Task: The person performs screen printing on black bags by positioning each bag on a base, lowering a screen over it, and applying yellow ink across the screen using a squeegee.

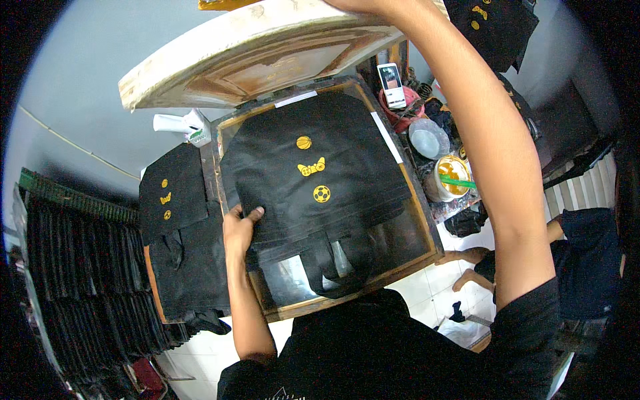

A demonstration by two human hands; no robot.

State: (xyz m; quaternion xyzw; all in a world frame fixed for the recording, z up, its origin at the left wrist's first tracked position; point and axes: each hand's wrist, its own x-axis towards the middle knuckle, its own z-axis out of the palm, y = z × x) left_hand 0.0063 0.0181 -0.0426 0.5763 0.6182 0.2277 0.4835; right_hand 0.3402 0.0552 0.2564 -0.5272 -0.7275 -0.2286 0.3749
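A black fabric bag (280,173) lies on a wood-edged printing board (427,250), its handle strap (353,277) toward me. Three yellow pictures run down it: a basketball, a game controller and a football. At the bag's left edge, my left hand (239,233) has its thumb on top of the cloth and the other fingers partly hidden, closed on that edge. Above the board a wooden screen-printing frame (220,47) is tilted up, stained brown inside. My right hand (363,4), partly cut off by the picture's top, grips the frame's upper edge.
Printed black bags (180,213) lie to the left, beside racks of dark cloth (87,280). On the right are a tub of yellow ink (448,179) with a green-handled tool, a clear bowl (430,139) and a phone (391,85). Another person (587,260) sits at the right.
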